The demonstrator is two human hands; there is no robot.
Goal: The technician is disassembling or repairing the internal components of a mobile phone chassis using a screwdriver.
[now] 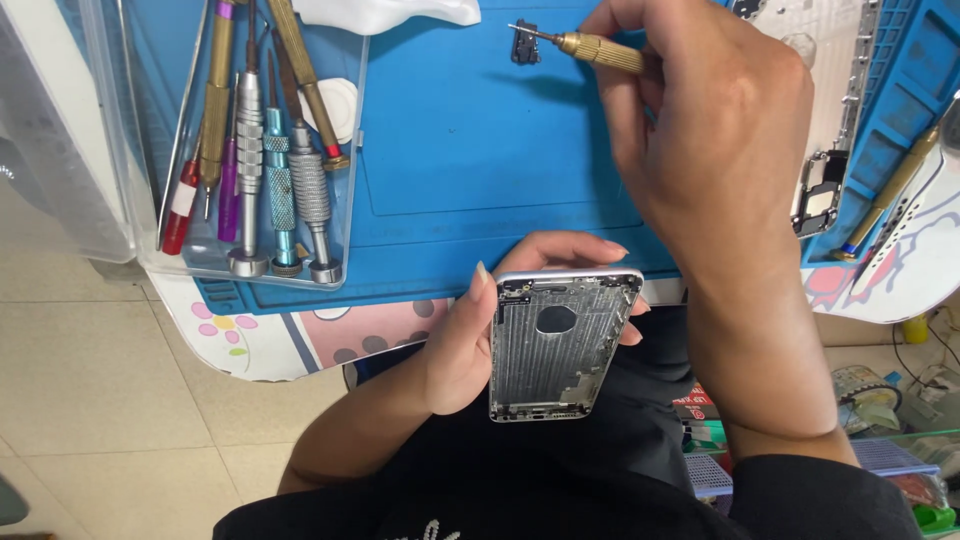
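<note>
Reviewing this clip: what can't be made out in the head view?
- Tip of the brass-handled screwdriver in the right hand: too small to tell if it touches the small black part.
- Bare silver phone housing in the left hand: its screws are too small.
- White cloth: cut off by the top edge.
- Clear plastic tray of screwdrivers: handle tops cut off.

- A clear plastic tray (345, 150) sits at the left of the blue silicone work mat (470, 150), holding brass, silver, teal, purple and red screwdrivers (270, 160).
- A white round disc (335, 108) lies just beside the tray.
- A white cloth (385, 12) rests at the mat's top edge.
- A brass-handled tool (895, 190) lies at the right.
- Beige floor tiles (90, 380) show below.
</note>
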